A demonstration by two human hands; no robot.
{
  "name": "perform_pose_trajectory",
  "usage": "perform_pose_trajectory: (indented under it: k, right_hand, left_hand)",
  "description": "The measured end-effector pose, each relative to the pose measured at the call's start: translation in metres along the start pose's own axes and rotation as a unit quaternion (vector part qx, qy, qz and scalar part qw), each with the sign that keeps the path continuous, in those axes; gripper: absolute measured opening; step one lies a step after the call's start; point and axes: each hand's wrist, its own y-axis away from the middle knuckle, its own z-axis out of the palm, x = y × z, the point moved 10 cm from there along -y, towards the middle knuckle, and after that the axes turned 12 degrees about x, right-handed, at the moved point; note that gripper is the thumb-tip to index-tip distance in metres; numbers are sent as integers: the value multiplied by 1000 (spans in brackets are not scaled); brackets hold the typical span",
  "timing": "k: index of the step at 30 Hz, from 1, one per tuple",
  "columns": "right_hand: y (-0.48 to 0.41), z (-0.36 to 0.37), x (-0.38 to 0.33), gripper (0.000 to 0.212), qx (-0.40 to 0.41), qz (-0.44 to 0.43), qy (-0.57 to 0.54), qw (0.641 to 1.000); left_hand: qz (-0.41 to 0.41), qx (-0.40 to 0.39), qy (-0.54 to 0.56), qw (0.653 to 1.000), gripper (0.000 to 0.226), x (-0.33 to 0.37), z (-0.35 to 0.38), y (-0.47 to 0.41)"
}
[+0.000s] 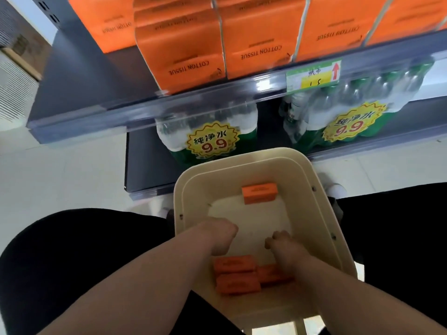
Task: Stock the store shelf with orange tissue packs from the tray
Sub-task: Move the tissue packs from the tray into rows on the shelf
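Fingertips of the left hand [219, 234] and right hand [283, 247] curled under, unseen. The right wrist covered part of 1 tissue pack [268, 275]. The price tag [314, 75] was blurred.

Single head view, wide-angle: looks steeply down, close over tray [312, 213], shelf [193, 105] just ahead.

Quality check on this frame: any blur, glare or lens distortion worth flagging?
Head view: motion blur smears the shelf rail and the water bottle packs. Glare streaks the rail's clear strip, and the wide lens bows the shelf line. The floor of the tray is washed out, and the left hand and right hand look soft. Print on the shelved tissue packs is legible.
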Motion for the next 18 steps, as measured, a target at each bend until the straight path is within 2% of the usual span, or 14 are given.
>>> perform_pose_trajectory:
  k: [6, 12, 16, 18]
  right_hand:
    - [-6, 48, -4, 43, -65, -15, 22, 998]
    - [-15, 52, -3, 40, -62, -28, 33, 997]
    - [-12, 57, -2, 37, -66, -15, 22, 997]
    - [-12, 50, 2, 38, -43, 14, 15, 999]
  left_hand:
    - [-12, 4, 34, 999, 37, -5, 10, -18]
    - [-24, -24, 53, 998, 38, -14, 31, -25]
    - [-39, -48, 65, 996, 37, -20, 44, -25]
    - [-38, -51, 59, 996, 37, -20, 47, -27]
